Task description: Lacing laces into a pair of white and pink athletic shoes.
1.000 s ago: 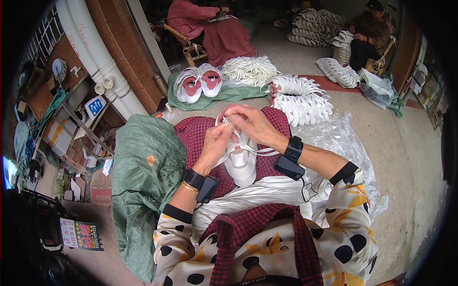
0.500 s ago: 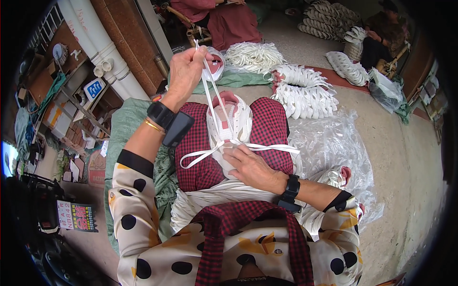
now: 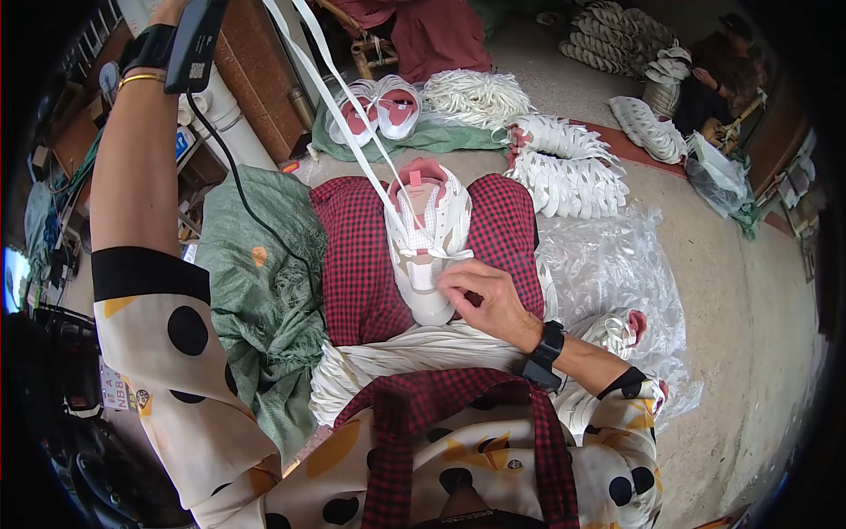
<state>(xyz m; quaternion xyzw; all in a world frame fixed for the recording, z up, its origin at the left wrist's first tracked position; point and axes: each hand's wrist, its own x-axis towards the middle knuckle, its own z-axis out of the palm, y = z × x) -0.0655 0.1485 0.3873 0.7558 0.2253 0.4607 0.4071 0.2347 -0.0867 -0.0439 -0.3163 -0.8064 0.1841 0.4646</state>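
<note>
A white sneaker [image 3: 429,307] with a pink lining stands on my lap, its toe towards me. Two long white laces [image 3: 328,103] run taut from its lacing up and left past the top edge of the picture. My left hand [image 3: 168,12] is raised at the upper left; only a bit near the wrist shows, its fingers cut off by the frame. At the right side of the toe, my right hand [image 3: 483,295] is closed, thumb and fingertips pinched against the sneaker. A short bit of lace lies just above its fingers.
A checked apron [image 3: 359,264] covers my lap, with a white lace bundle [image 3: 414,357] across it. Finished-looking shoes [image 3: 398,110], a lace pile [image 3: 476,97] and stacked white shoe parts [image 3: 568,181] lie ahead. Clear plastic [image 3: 608,264] is to the right, a green sack [image 3: 256,238] to the left.
My left hand has swung up and left, drawing the laces out long. The side loops at the lacing have shrunk. My right hand has shifted slightly right and curled more.
</note>
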